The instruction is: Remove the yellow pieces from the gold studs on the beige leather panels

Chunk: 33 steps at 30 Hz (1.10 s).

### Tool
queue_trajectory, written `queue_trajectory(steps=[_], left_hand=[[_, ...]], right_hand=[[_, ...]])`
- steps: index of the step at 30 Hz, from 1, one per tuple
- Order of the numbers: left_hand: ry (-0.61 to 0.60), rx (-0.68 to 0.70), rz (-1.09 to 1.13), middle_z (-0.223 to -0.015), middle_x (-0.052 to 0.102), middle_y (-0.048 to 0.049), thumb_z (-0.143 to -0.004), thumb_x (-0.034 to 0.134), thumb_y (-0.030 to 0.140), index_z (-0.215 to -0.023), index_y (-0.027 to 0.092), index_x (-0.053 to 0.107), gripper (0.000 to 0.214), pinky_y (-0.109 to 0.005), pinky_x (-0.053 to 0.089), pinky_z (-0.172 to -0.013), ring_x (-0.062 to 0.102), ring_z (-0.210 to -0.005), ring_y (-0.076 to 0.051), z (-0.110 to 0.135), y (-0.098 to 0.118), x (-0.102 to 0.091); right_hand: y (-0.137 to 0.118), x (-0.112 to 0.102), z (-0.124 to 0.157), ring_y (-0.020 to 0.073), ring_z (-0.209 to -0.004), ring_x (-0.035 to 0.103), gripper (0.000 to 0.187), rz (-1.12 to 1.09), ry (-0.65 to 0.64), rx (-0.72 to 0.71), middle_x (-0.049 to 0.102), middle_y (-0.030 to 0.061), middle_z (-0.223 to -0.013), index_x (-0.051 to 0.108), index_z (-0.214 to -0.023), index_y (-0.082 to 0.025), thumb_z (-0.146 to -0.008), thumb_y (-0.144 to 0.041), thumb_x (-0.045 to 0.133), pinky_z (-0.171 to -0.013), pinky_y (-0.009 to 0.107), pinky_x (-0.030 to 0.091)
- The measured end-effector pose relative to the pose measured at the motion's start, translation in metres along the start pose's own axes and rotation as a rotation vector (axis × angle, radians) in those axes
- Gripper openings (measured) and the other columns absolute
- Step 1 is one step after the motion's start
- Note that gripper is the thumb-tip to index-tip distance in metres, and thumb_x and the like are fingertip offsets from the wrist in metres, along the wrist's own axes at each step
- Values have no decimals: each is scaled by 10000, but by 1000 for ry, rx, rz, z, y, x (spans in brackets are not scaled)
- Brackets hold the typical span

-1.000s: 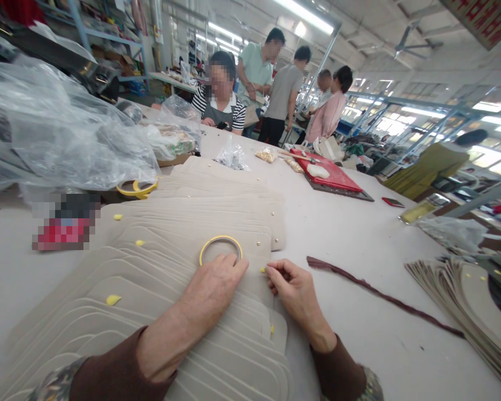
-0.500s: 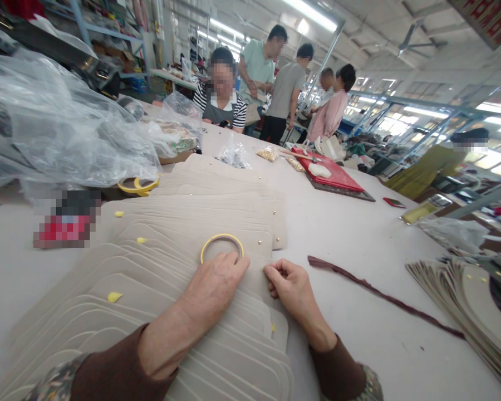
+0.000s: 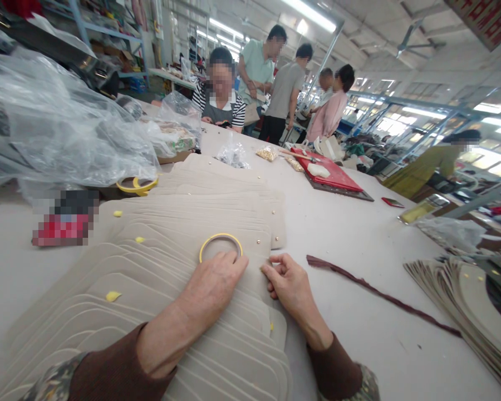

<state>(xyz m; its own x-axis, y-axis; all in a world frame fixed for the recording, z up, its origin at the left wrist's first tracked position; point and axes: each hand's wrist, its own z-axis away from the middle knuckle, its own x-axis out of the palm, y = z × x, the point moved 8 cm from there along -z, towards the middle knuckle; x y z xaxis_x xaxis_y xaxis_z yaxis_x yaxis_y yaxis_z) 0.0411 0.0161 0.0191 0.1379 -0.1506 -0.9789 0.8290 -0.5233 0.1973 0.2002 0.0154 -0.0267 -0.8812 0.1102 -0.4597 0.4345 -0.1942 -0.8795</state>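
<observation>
My left hand (image 3: 217,278) is closed on a roll of yellow tape (image 3: 221,237), its ring standing up behind the knuckles. Beneath that hand spread overlapping beige panels (image 3: 150,287) with rounded corners. My right hand (image 3: 286,278) pinches at the right edge of a panel, thumb against forefinger. Whatever lies between those fingertips is too small to make out. Small yellow tape pieces (image 3: 113,296) stick to several panels, and gold-coloured studs (image 3: 258,242) show near the right edges.
To the right lie a dark brown strip (image 3: 384,297) and another stack of beige panels (image 3: 455,301). Farther back are a red pad (image 3: 329,170) and a bottle (image 3: 423,209). Clear plastic bags (image 3: 67,122) bulge at the left by another tape roll (image 3: 137,186). A co-worker (image 3: 221,100) sits opposite.
My right fingers have shifted slightly at the panel's edge, the forefinger lifting a little. The left hand keeps its place on the tape roll.
</observation>
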Motion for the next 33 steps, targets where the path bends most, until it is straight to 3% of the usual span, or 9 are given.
queue_trajectory(steps=[3,6,9,15,20,26,30,33], left_hand=[[5,-1,13,-920,613,-58,-910,346,73,-941,189,554,239,-360,515,-723,608,-897,-246,0,-1,1],[15,14,21,-917,614,-57,-905,354,68,-932,189,551,233,-367,511,-720,603,-890,-250,1,-2,4],[27,53,27,-919,618,-54,-905,357,66,-936,192,545,228,-370,502,-734,593,-890,-247,2,-1,5],[54,120,28,-901,618,-51,-936,353,116,-929,195,538,201,-349,472,-708,579,-857,-231,3,1,4],[58,112,67,-884,612,-32,-936,348,109,-904,198,531,206,-309,446,-695,578,-815,-193,9,-2,-1],[94,35,28,-880,620,-8,-934,355,107,-911,226,528,211,-297,429,-682,589,-820,-183,27,-10,-38],[87,26,-95,-881,638,-19,-913,374,83,-910,223,538,216,-311,424,-664,596,-829,-207,15,-18,-55],[88,79,-116,-912,649,-34,-903,383,62,-948,206,545,221,-314,445,-708,593,-873,-212,-1,-17,-46]], right_hand=[[0,-4,5,120,-422,531,238,-24,10,-50,589,-38,-535,608,-880,-175,-826,-405,584,-421,218,446],[-12,-6,13,137,-518,567,235,147,30,-203,622,0,-573,663,-744,-174,-848,-366,576,-536,241,463],[-24,-4,17,151,-591,592,215,300,98,-337,673,20,-644,698,-741,-180,-856,-308,568,-616,255,448],[-30,2,5,140,-595,587,172,308,108,-369,679,9,-671,703,-761,-178,-824,-239,554,-618,236,436],[-32,8,6,128,-558,557,152,329,-11,-356,642,-13,-603,702,-725,-187,-771,-184,558,-572,215,412],[-29,13,18,114,-495,509,171,332,-243,-298,631,-22,-544,688,-611,-185,-747,-188,583,-488,204,340],[-28,14,18,95,-452,437,187,280,-339,-289,571,-43,-490,688,-600,-181,-749,-187,575,-443,191,283],[-30,14,19,101,-472,450,175,297,-352,-303,578,-42,-510,680,-605,-182,-741,-170,571,-458,198,288]])
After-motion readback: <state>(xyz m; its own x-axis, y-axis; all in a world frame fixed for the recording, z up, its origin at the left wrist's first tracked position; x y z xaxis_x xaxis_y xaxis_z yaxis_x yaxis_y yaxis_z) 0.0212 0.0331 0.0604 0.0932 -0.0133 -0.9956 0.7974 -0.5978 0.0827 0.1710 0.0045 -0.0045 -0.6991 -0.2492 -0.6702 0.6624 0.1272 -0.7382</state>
